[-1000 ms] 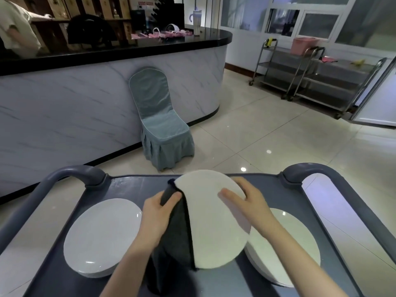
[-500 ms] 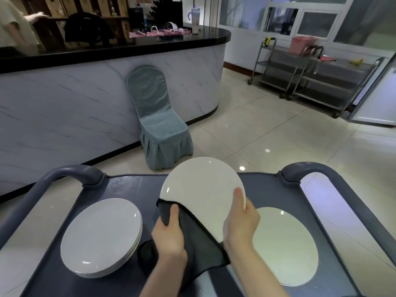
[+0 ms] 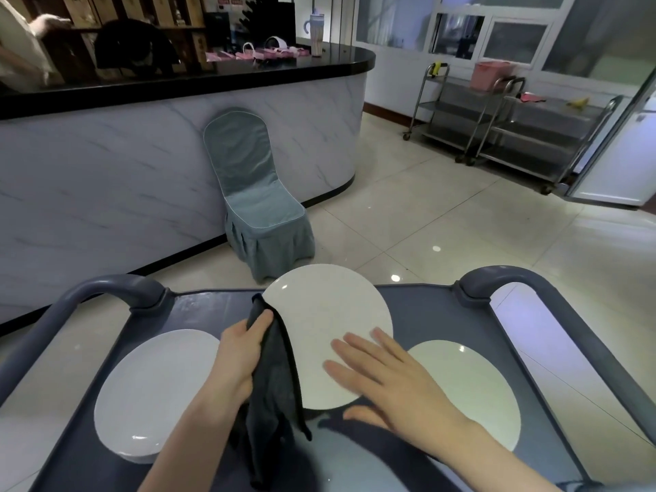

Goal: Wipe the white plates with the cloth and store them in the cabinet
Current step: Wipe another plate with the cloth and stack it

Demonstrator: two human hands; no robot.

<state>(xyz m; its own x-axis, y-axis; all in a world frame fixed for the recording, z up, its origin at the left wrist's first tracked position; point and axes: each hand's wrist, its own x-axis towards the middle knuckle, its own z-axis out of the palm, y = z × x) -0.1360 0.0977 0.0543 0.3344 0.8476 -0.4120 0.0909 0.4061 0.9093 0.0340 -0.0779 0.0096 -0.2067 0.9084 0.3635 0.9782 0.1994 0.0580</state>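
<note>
The grey cart (image 3: 198,310) fills the lower view, with a raised rim and arched handles at 10 and 2 o'clock. On its tray a plate stack (image 3: 152,392) lies at 8 o'clock and a second stack (image 3: 472,385) at 4 o'clock, well apart. Bare tray shows between them at 6 and along the far edge at 11. Held above the middle, tilted, is a plate (image 3: 319,314): round, plain white, glossy (one small glint near its far left rim). A dark cloth (image 3: 273,385) drapes its 9 o'clock edge and hangs down. The left hand (image 3: 241,356) grips the cloth there. The right hand (image 3: 390,378) lies flat on the plate's face at 5 o'clock, fingers straight and spread.
</note>
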